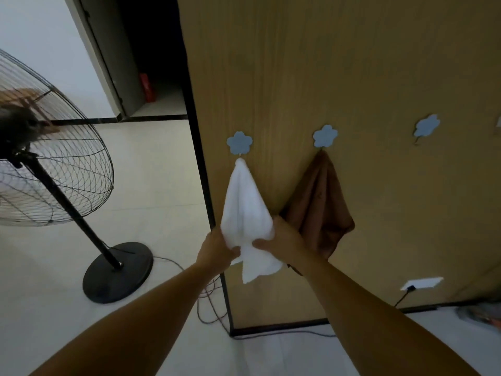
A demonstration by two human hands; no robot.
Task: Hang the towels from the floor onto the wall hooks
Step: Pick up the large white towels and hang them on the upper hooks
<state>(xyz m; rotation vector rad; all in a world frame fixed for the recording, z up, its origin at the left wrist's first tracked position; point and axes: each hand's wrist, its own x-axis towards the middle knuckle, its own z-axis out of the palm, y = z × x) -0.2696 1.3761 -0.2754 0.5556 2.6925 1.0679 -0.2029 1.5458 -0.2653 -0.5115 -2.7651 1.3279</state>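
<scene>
Now at frame center, my left hand (217, 249) & right hand (282, 240) pinch the soft, light white towel (245, 210) low, its tip on the left hook (239, 143).

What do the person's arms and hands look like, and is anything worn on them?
Both arms are bare as far as the picture shows them: no sleeve is seen on the left arm or the right arm. The left hand and the right hand wear no gloves. No watch, bracelet or ring is visible, and no markings show on them.
</scene>
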